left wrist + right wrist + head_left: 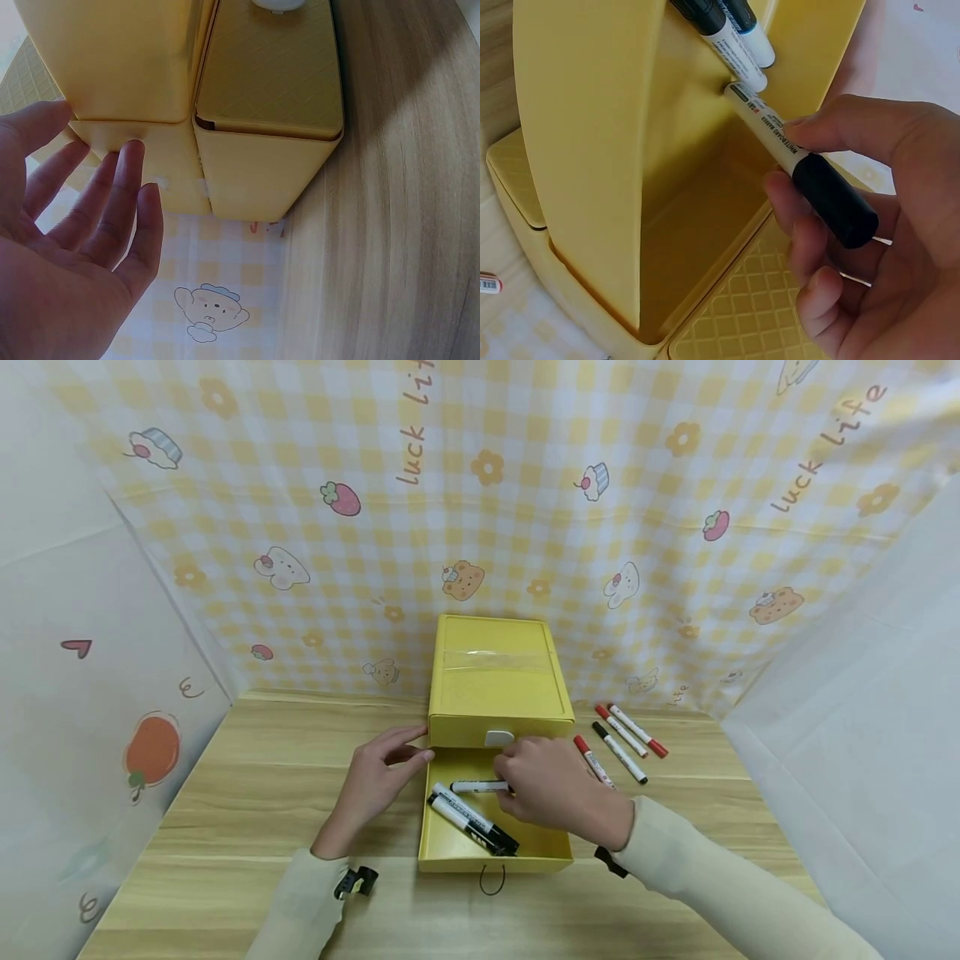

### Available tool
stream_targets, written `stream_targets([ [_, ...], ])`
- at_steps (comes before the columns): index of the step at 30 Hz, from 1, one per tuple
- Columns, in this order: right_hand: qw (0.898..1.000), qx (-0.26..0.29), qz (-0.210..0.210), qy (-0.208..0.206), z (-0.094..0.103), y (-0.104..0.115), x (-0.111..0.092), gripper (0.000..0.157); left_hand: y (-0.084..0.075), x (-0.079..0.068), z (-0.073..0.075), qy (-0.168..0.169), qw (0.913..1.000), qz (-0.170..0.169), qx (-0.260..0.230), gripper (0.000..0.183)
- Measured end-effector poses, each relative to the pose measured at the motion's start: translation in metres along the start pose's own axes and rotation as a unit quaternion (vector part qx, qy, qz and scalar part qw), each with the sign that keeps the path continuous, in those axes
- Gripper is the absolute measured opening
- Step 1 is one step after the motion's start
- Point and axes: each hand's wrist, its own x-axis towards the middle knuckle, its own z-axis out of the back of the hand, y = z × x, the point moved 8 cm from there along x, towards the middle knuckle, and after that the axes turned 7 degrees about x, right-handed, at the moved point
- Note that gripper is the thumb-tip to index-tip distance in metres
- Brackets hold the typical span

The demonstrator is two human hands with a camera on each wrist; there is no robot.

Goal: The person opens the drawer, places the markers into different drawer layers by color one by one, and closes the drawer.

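Note:
My right hand (551,783) pinches a white whiteboard marker (771,127) with a black cap between thumb and fingers. It holds the marker over the pulled-out lower drawer (495,865) of a yellow box (498,693). Inside that drawer, two more black-and-white markers (467,818) lie slanted side by side; the held one's tip overlaps them in the right wrist view. At the box's left side is my left hand (381,778), fingers loosely bent and fingertips right at the yellow wall where drawer and box meet, holding nothing.
On the wooden table (300,777), right of the box, lie several thinner markers, among them a black-capped one (619,752) and a red-capped one (592,762). The upper drawer, with a white handle (499,738), is closed. A checked cloth (375,568) hangs behind.

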Motion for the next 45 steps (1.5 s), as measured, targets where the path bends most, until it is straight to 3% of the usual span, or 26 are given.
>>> stream_targets([
  [7, 1.000, -0.014, 0.006, 0.013, -0.008, 0.004, 0.007, 0.042, 0.000, 0.000, 0.001, -0.001, 1.0000, -0.005, -0.003, 0.039],
  [17, 0.999, 0.002, 0.001, 0.045, -0.012, 0.006, 0.011, 0.055, -0.001, 0.000, 0.000, 0.001, 1.0000, -0.005, -0.006, 0.040],
  [23, 0.996, 0.008, -0.026, 0.085, -0.019, 0.000, 0.013, 0.055, 0.000, 0.001, 0.000, 0.003, 1.0000, -0.002, -0.003, 0.040],
  [31, 0.983, 0.028, -0.076, 0.163, -0.032, -0.011, 0.014, 0.049, 0.000, 0.001, 0.000, 0.003, 1.0000, -0.002, 0.002, 0.041],
  [45, 0.973, 0.043, -0.083, 0.211, -0.042, -0.007, 0.016, 0.049, -0.001, 0.001, 0.000, 0.003, 1.0000, -0.002, 0.000, 0.040],
])
